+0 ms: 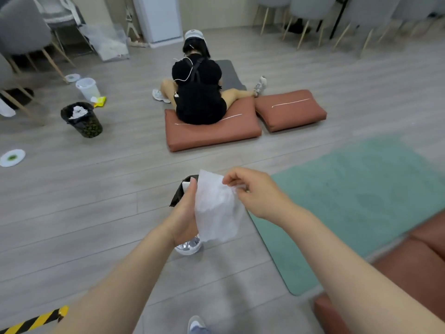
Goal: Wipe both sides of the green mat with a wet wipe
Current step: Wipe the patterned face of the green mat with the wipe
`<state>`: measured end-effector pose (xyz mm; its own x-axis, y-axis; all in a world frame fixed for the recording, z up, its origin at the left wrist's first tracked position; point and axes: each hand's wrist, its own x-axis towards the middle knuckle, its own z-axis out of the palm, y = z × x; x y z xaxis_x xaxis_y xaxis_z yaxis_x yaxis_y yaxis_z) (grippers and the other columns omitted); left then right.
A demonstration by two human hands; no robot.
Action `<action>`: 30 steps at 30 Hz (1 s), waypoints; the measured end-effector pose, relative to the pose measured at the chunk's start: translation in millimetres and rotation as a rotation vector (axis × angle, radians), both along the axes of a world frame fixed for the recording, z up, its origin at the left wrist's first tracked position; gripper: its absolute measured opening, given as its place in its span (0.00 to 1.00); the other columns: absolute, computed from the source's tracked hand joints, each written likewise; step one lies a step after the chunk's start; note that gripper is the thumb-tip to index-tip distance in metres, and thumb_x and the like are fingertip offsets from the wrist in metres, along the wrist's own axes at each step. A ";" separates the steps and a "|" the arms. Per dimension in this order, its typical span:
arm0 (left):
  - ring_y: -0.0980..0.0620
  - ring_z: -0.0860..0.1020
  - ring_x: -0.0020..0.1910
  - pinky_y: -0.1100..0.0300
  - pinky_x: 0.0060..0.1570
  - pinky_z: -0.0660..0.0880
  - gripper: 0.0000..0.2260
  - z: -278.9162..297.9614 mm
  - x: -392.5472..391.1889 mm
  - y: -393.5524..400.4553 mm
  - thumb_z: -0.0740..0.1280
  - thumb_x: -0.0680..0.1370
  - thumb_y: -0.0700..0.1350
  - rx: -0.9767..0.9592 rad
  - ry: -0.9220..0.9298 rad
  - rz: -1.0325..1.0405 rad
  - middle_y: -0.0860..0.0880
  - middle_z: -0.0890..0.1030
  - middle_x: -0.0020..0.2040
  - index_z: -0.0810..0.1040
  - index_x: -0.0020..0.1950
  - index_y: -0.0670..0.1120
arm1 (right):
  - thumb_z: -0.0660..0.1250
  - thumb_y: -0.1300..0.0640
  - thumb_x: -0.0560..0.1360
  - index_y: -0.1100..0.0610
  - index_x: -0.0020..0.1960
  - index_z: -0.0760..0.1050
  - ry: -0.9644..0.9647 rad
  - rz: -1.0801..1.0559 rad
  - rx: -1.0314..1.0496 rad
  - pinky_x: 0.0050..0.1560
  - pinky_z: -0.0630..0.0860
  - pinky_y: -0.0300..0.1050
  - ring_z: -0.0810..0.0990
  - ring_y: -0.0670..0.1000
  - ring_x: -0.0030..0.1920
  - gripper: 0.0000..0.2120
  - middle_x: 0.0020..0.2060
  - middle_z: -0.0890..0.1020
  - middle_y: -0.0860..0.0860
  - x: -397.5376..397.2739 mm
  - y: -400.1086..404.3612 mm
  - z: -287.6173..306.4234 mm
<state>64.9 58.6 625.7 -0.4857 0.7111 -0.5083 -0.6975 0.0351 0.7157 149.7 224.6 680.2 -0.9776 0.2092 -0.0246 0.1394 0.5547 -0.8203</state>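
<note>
My left hand grips a dark packet while my right hand pinches the top edge of the wet wipe, held above the floor just left of the green mat.

Around me I see pale grey plank floor, grey chairs along the far wall, a white cabinet, and two reddish-brown cushions.

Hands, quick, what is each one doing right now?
Left hand: closed round a dark pack, the wet wipe draped against it.
Right hand: fingers pinching the wipe's top edge.
</note>
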 end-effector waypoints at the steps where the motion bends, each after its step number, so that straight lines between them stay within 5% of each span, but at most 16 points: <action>1: 0.46 0.77 0.65 0.47 0.65 0.71 0.30 -3.1 8.8 8.2 0.53 0.80 0.67 0.003 0.005 -0.023 0.45 0.79 0.65 0.74 0.70 0.47 | 0.57 0.73 0.72 0.53 0.51 0.77 0.018 -0.011 0.037 0.54 0.73 0.33 0.79 0.45 0.53 0.20 0.51 0.81 0.48 10.6 10.6 -3.3; 4: 0.42 0.79 0.63 0.50 0.57 0.77 0.23 -8.9 46.8 36.1 0.65 0.77 0.52 -0.007 0.093 -0.075 0.41 0.80 0.64 0.74 0.70 0.44 | 0.55 0.73 0.70 0.56 0.55 0.77 -0.009 -0.033 0.160 0.55 0.73 0.42 0.76 0.50 0.56 0.21 0.55 0.79 0.50 45.6 45.9 -15.7; 7: 0.43 0.82 0.57 0.53 0.50 0.80 0.16 -13.7 88.1 69.8 0.67 0.77 0.43 -0.089 0.216 -0.032 0.41 0.83 0.57 0.77 0.64 0.41 | 0.58 0.69 0.71 0.54 0.60 0.74 -0.105 -0.132 0.343 0.60 0.70 0.46 0.73 0.52 0.61 0.21 0.61 0.75 0.49 86.7 82.8 -35.9; 10: 0.40 0.82 0.57 0.47 0.56 0.78 0.11 -18.4 126.3 102.8 0.66 0.81 0.43 -0.206 0.294 -0.014 0.41 0.84 0.56 0.79 0.62 0.41 | 0.63 0.60 0.74 0.52 0.61 0.74 0.031 -0.200 0.227 0.65 0.68 0.47 0.73 0.49 0.62 0.16 0.60 0.76 0.47 137.4 109.3 -51.0; 14: 0.42 0.83 0.53 0.47 0.56 0.78 0.09 -18.8 173.7 139.2 0.64 0.82 0.44 -0.258 0.291 -0.064 0.41 0.85 0.53 0.80 0.58 0.41 | 0.71 0.47 0.72 0.47 0.67 0.69 -0.157 -0.038 0.098 0.61 0.69 0.41 0.73 0.45 0.60 0.25 0.60 0.77 0.43 197.4 123.6 -71.1; 17: 0.49 0.83 0.45 0.54 0.47 0.79 0.08 -22.5 200.9 157.3 0.64 0.82 0.44 -0.275 0.340 -0.126 0.45 0.85 0.48 0.81 0.54 0.42 | 0.69 0.49 0.73 0.47 0.48 0.76 -0.192 -0.104 0.112 0.41 0.68 0.41 0.75 0.45 0.42 0.06 0.41 0.79 0.43 230.3 132.5 -85.1; 20: 0.54 0.80 0.41 0.61 0.42 0.79 0.07 -31.4 212.4 168.0 0.63 0.83 0.42 -0.317 0.388 -0.141 0.49 0.83 0.43 0.81 0.52 0.43 | 0.68 0.52 0.74 0.49 0.31 0.67 -0.210 -0.246 0.077 0.32 0.62 0.41 0.68 0.45 0.30 0.15 0.27 0.72 0.45 257.2 142.6 -96.0; 30: 0.52 0.77 0.45 0.61 0.47 0.74 0.07 -99.8 273.0 184.7 0.61 0.83 0.42 -0.543 0.507 -0.417 0.49 0.82 0.48 0.79 0.51 0.46 | 0.67 0.49 0.75 0.55 0.33 0.70 -0.376 -0.666 -0.106 0.30 0.61 0.41 0.65 0.45 0.29 0.16 0.27 0.70 0.47 373.1 162.1 -141.2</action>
